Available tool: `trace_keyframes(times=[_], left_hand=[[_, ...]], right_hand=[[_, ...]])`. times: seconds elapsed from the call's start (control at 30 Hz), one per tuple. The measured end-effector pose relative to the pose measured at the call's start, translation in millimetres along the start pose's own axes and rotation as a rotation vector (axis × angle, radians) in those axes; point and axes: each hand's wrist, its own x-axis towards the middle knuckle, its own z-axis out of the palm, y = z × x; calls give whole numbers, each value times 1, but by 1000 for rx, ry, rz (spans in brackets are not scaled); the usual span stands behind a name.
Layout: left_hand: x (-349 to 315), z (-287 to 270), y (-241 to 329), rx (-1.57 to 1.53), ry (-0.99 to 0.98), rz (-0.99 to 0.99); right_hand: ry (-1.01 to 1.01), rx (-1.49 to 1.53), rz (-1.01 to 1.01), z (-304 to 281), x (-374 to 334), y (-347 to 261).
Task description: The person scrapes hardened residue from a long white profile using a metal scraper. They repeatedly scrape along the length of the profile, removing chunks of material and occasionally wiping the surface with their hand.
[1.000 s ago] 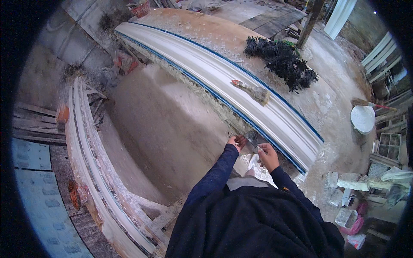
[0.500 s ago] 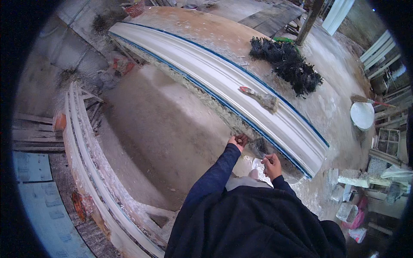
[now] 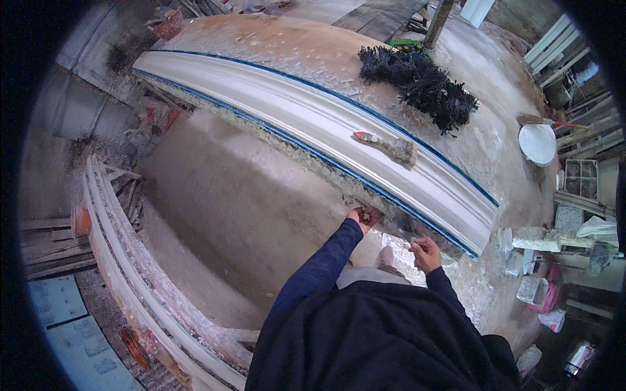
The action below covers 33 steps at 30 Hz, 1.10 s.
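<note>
A long white moulded strip with blue edges lies diagonally on the bench. At its near edge, toward the right end, my left hand is cupped palm up, fingers curled; a small pale lump seems to lie in it, too small to name. My right hand is closed round the handle of a flat grey scraper, whose blade points toward the left hand, close under the blue edge. A worn brush with a red-tipped handle rests on the white strip.
Dark bundled fibres lie beyond the strip on the dusty bench top. A white bowl stands at the right. A curved white frame stands at the left, near blue panels. Plastic bags lie lower right.
The view has shifted, so the strip and bench sit farther left and higher. My right hand has moved a little right and down, drawing the scraper away from my left hand.
</note>
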Motion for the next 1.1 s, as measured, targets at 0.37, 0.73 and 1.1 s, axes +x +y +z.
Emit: trace_keyframes(times=[0.37, 0.73, 1.1], left_hand=[[10, -2, 4, -14, -99, -105], [0, 5, 8, 124, -9, -63], [9, 4, 12, 140, -11, -25]], right_hand=[[86, 7, 80, 16, -4, -21], [34, -98, 136, 6, -8, -51], [7, -110, 126, 3, -4, -54]])
